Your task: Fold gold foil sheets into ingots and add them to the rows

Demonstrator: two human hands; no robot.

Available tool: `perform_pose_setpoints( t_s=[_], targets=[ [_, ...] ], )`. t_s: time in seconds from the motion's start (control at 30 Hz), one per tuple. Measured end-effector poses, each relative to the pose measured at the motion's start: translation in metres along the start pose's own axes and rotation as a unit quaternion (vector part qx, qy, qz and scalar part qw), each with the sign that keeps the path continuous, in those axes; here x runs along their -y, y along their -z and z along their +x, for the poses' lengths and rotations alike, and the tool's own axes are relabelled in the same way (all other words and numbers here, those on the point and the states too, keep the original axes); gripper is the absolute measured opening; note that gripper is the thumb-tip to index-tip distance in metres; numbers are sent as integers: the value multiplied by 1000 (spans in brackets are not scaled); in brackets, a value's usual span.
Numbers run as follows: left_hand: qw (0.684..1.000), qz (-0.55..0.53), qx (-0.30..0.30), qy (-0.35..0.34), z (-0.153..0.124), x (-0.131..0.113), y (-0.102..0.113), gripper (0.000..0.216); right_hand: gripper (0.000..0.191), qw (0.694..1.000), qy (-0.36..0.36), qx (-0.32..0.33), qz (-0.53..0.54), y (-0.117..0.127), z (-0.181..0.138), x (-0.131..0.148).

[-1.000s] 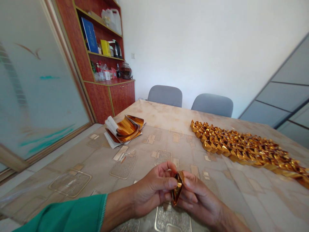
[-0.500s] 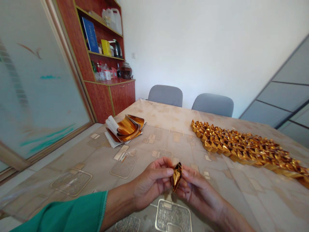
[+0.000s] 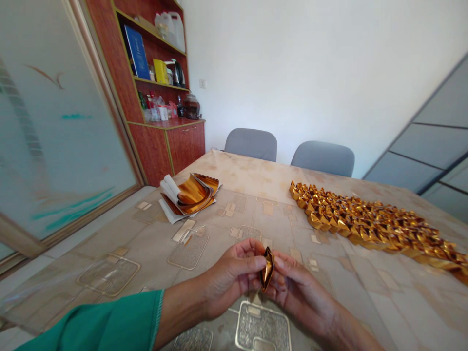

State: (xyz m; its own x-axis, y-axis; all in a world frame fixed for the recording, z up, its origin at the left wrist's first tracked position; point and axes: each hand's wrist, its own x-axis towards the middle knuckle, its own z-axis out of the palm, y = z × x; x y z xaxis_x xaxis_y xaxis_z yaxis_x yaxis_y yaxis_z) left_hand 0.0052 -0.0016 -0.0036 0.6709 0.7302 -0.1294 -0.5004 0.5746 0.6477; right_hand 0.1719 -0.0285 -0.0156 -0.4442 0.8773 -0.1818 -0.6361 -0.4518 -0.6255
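A small folded piece of gold foil paper [image 3: 267,268] stands on edge between both my hands, just above the patterned tablecloth [image 3: 146,243]. My left hand [image 3: 230,278] pinches its left side with thumb and fingers. My right hand [image 3: 298,287] pinches its right side, fingers curled under it. My left arm wears a green sleeve [image 3: 98,326]. Nearest other things are a stack of flat gold foil sheets [image 3: 190,194] at the far left and a long band of finished gold folded pieces [image 3: 369,222] at the right.
Two grey chairs [image 3: 250,144] stand at the table's far edge. A red wooden cabinet [image 3: 161,97] with a kettle, bottles and boxes stands at the left, beside a frosted glass panel [image 3: 47,136].
Both hands lifted slightly away from me with the foil piece, which has been pressed narrower and more upright.
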Motion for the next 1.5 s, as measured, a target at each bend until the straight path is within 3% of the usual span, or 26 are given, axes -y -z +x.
perform_pose_setpoints(
  t_s=[0.13,0.3,0.47,0.8,0.93,1.1,1.27,1.5],
  targets=[
    [1000,-2,-9,25,-2,-2,1,44,17,1000,6,-19,-11,1,-2,-1],
    [999,46,-17,-1,-3,-4,-1,42,21,998,21,-47,-24,-2,-3,0],
    [995,91,-50,-7,-3,-4,-2,37,17,999,20,-35,-32,-1,-1,-1],
    [994,105,-25,35,-4,-9,-1,33,18,997,7,-32,-66,1,0,2],
    [995,81,-45,44,-4,-13,1,34,19,997,24,-49,-50,0,1,3],
    [997,2,-64,37,-4,-16,4,34,21,990,96,-99,-31,-1,3,4],
    [998,10,-47,30,-7,-10,-1,39,26,977,134,-127,-106,0,2,1],
    [995,56,-77,-24,-7,-5,-1,40,21,969,125,-81,-195,-6,0,-1]
  ],
)
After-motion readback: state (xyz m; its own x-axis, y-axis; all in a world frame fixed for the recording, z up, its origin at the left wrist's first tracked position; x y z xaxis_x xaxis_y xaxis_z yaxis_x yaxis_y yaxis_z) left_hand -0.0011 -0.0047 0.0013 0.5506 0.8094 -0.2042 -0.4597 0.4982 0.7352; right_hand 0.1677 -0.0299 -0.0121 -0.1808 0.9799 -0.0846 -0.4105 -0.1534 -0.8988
